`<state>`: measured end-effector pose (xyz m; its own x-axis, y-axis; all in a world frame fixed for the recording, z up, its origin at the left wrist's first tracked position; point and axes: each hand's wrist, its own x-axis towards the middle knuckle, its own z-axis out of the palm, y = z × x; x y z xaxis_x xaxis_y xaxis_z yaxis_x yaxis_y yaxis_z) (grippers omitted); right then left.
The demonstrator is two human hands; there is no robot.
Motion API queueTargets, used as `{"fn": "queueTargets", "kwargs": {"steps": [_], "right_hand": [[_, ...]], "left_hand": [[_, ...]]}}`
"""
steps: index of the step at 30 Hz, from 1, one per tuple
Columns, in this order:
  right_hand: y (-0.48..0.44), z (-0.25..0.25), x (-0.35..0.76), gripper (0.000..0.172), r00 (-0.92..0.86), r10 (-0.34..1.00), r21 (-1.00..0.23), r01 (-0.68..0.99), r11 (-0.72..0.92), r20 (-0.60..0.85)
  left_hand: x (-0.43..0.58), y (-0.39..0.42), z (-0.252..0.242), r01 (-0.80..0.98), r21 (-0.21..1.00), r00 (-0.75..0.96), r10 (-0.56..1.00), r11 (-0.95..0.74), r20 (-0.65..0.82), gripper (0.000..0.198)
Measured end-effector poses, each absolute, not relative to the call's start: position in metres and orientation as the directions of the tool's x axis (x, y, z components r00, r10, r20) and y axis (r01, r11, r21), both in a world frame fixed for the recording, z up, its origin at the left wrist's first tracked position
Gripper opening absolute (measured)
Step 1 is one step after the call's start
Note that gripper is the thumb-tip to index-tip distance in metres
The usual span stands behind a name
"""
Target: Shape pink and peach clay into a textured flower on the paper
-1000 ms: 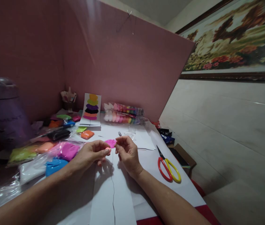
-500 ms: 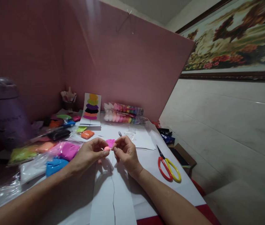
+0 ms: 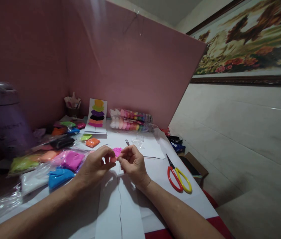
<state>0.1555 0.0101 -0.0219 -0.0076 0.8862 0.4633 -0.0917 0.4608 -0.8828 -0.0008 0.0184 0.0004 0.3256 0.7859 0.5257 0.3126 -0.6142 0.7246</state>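
Observation:
My left hand (image 3: 97,163) pinches a small lump of coral-pink modelling clay (image 3: 113,159) between thumb and fingertips. From the other side my right hand (image 3: 133,163) is closed, its thumb and forefinger at the lump's right edge. Just beyond the fingertips lies a magenta clay piece (image 3: 117,151) with a ridged surface, at the top of a dark wavy line (image 3: 120,202). That line runs down a long white sheet of paper (image 3: 109,212) beneath both hands.
Scissors (image 3: 178,177) with red and yellow handles lie at right. A small fork (image 3: 127,142) is behind my hands. Bagged clay (image 3: 73,160) crowds the left, near a purple bottle (image 3: 4,119). A card with coloured layers (image 3: 97,116) stands at the back beside packaged clay (image 3: 131,121).
My fingertips have come closer together around the coral clay. The left hand has turned slightly, and the right thumb now meets the lump's edge.

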Motion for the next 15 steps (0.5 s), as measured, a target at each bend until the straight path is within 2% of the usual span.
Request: {"fn": "queueTargets", "kwargs": {"steps": [8, 15], "right_hand": [[0.0096, -0.0187, 0.1555, 0.02, 0.017, 0.914, -0.902, -0.156, 0.403, 0.406], [0.0076, -0.0152, 0.1547, 0.021, 0.021, 0.927, -0.911, -0.176, 0.373, 0.375]], "left_hand": [[-0.0048, 0.0194, -0.0012, 0.332, 0.69, 0.278, 0.766, -0.643, 0.58, 0.003], [-0.0039, 0.0222, -0.0032, 0.336, 0.652, 0.333, 0.733, -0.68, 0.593, 0.001]]}}
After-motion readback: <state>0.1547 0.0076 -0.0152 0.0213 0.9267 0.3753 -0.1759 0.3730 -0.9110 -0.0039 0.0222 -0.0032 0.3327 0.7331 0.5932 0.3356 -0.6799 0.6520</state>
